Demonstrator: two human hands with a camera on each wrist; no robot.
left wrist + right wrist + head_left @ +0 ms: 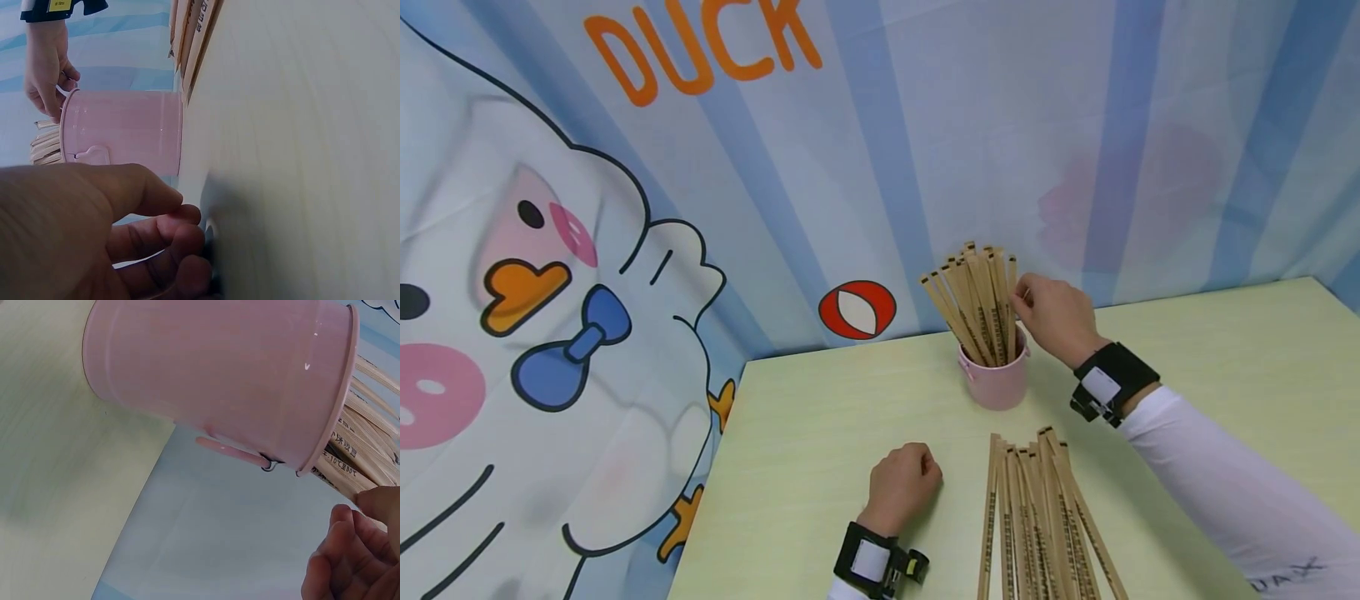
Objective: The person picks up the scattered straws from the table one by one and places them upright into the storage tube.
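Note:
A pink bucket (996, 385) stands near the table's back edge, with several brown paper-wrapped straws (973, 304) upright and fanned out in it. At its right side, my right hand (1060, 317) pinches one wrapped straw (1012, 308) by the upper part; the lower end sits inside the rim. The right wrist view shows the thumb against the printed wrapper (340, 476). My left hand (904, 487) rests on the table in front of the bucket, fingers loosely curled and nothing held. Right of it lies a spread pile of wrapped straws (1037, 525).
The pale table (820, 417) ends at a fabric backdrop (970, 125) with blue stripes and a cartoon duck. On the bucket's side is a pink handle (231, 452) with a wire hook.

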